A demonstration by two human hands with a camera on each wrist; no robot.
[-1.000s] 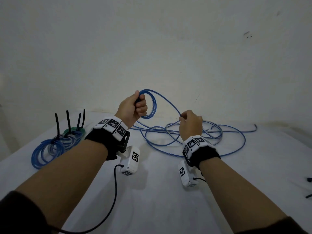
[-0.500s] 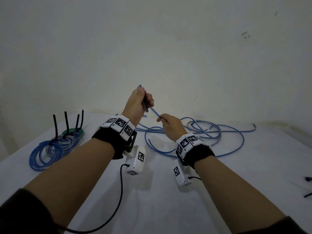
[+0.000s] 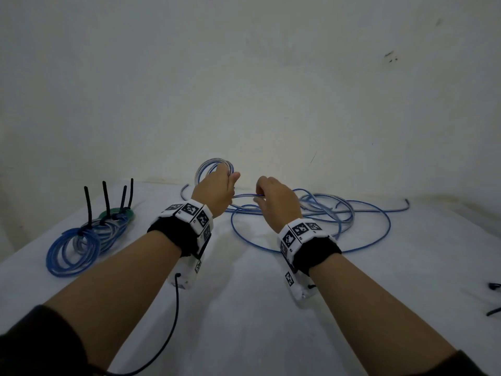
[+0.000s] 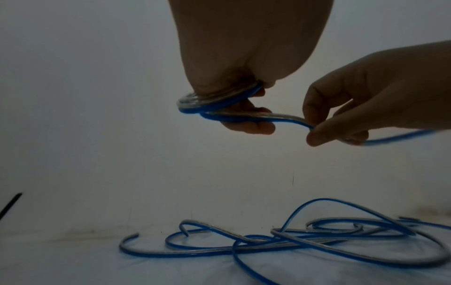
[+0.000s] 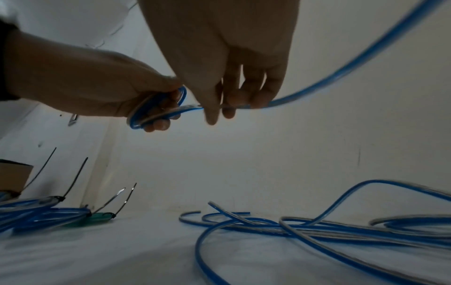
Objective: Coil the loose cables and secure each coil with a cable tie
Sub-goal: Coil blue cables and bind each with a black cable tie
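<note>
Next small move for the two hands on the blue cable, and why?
Probably the right hand should swing its pinched cable round into the left hand's grip as one more loop. The left hand holds only a small coil, the strand between the hands is short, and much loose cable lies on the table. Tying looks premature.

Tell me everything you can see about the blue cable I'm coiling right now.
The blue cable looks like glossy, translucent plastic with a silvery side. A few small loops of it are gripped in the left hand; the right hand pinches the next stretch just beside them. The rest trails down into a loose, overlapping sprawl on the white table, untied.
</note>
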